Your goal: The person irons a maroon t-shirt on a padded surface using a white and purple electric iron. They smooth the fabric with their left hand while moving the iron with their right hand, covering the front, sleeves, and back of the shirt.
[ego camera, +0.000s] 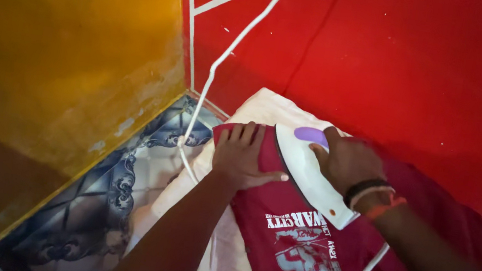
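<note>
The right hand (pixel 346 161) is clamped around the handle of a white iron (pixel 310 176) with a purple dial at its front end. The iron sits flat on a dark red shirt (pixel 312 254), its tip pointing away from the person toward the shirt's far edge. A dark band and a pale band circle the right wrist.

The left hand (pixel 242 156) lies open and flat on the shirt, fingers spread and pointing away, thumb stretched out toward the iron. It presses the cloth just beside the iron's left side, with the thumb tip almost touching the iron's edge. The 2 hands are close together, with only the iron's front between them.

The shirt bears a white printed design near the iron's rear. It lies spread over a cream cloth (pixel 257 109), which shows beyond the shirt's far edge and along its left side. Left of that lies a blue and white patterned sheet (pixel 110 199).

A white cord (pixel 228 51) runs from the upper edge of the view down past the left hand; another stretch of it appears below the right wrist. A red wall (pixel 422 73) stands behind, and a yellow wall (pixel 57 44) to the left.
</note>
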